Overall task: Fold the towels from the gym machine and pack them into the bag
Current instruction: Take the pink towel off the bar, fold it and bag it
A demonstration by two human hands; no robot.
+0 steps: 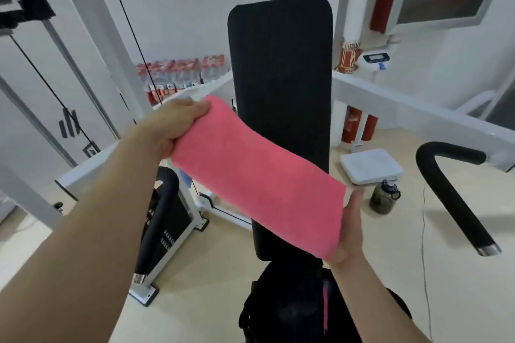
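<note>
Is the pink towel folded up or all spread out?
Folded: the pink towel is a narrow, thick strip stretched between the left hand and right hand.

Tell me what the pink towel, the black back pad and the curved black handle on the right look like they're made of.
Pink towel: soft fuzzy cloth, probably terry or microfibre; matte, with a fine nap. Back pad: padding under a dull black cover, vinyl or fabric, finely textured. Handle: likely metal tube in matte foam or rubber grip, with a shiny bare metal end.
</note>
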